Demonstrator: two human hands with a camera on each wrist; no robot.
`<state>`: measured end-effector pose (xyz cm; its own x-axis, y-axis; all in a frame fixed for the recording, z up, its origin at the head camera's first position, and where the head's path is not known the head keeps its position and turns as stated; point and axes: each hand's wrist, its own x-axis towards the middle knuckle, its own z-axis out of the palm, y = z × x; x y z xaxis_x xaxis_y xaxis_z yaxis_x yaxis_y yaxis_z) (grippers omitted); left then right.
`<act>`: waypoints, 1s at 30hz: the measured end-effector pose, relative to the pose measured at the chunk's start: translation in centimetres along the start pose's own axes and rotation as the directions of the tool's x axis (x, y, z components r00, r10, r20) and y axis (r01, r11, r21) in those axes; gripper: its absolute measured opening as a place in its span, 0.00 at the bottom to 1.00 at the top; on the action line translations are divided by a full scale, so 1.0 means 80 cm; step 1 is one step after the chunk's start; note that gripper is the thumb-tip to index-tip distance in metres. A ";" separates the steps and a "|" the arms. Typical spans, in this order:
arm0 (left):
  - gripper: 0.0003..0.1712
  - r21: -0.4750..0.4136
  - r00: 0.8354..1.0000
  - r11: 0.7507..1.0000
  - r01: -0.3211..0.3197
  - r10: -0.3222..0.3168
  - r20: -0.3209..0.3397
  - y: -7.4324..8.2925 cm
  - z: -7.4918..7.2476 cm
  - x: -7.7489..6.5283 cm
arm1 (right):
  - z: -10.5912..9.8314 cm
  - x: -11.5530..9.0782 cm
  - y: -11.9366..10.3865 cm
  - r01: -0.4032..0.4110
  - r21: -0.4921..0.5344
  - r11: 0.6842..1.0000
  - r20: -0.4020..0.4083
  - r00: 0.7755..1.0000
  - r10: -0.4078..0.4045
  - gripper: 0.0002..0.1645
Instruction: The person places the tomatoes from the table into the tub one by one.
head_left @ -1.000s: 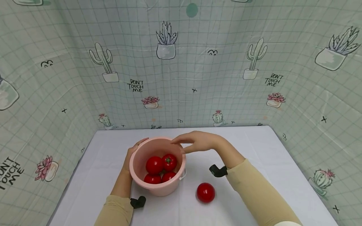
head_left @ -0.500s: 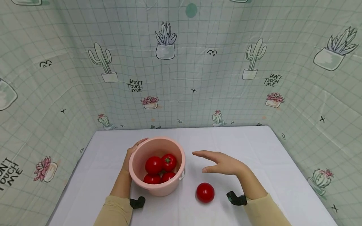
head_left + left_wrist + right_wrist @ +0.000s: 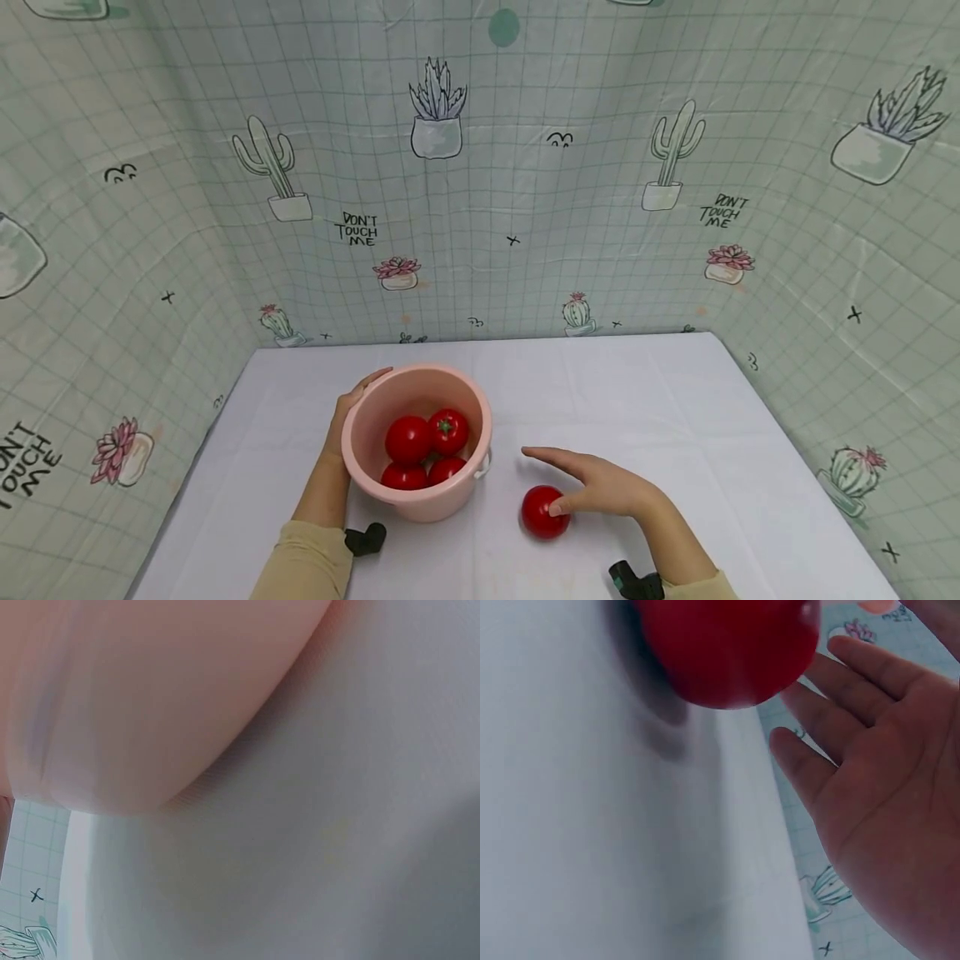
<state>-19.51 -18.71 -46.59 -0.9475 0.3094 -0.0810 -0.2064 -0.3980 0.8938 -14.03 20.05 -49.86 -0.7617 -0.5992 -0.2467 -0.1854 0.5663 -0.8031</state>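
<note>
A pink bucket holds several red tomatoes, one showing its green stem end. My left hand holds the bucket by its outer left side, fingers following the curved wall toward the back; the thumb is hidden. Only the bucket's lower wall fills the left wrist view. A single tomato lies on the table right of the bucket. My right hand hovers over it with fingers extended and spread, thumb overlapping the tomato in the head view. In the right wrist view, the palm faces the tomato.
A white cloth covers the table. Printed fabric with cactus drawings hangs around the back and both sides. The bucket's white handle hangs at its right side. Small black wrist cameras sit on both wrists.
My right hand has moved from the bucket's right rim rightward and down toward me, to the loose tomato. The left hand and bucket have stayed in place.
</note>
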 end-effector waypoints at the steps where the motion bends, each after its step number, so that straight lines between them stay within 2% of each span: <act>1: 0.28 -0.001 1.000 1.000 -0.002 0.002 0.001 0.000 0.000 0.000 | 0.001 -0.001 0.001 -0.003 0.013 1.000 0.005 1.000 0.003 0.45; 11: 0.28 -0.015 0.999 1.000 -0.021 0.022 0.025 -0.003 -0.005 0.001 | 0.014 -0.006 0.012 -0.005 0.053 0.999 0.027 1.000 0.004 0.44; 19: 0.29 -0.039 0.996 0.998 -0.047 0.049 0.068 -0.007 -0.009 0.004 | 0.021 -0.006 0.017 -0.004 0.015 1.000 0.022 1.000 0.004 0.44; 26: 0.28 -0.008 0.999 1.000 -0.028 0.028 0.020 -0.008 -0.008 0.003 | 0.022 -0.007 0.017 -0.004 -0.001 1.000 0.035 0.999 0.004 0.42; 30: 0.27 -0.012 0.999 1.000 -0.023 0.023 0.028 -0.007 -0.009 0.004 | 0.022 -0.006 0.017 -0.013 -0.010 1.000 0.041 0.999 0.014 0.39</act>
<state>-19.86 -19.00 -47.42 -0.9447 0.3243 -0.0479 -0.1878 -0.4157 0.8899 -12.79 20.12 -51.78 -0.7378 -0.6144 -0.2798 -0.1816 0.5798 -0.7943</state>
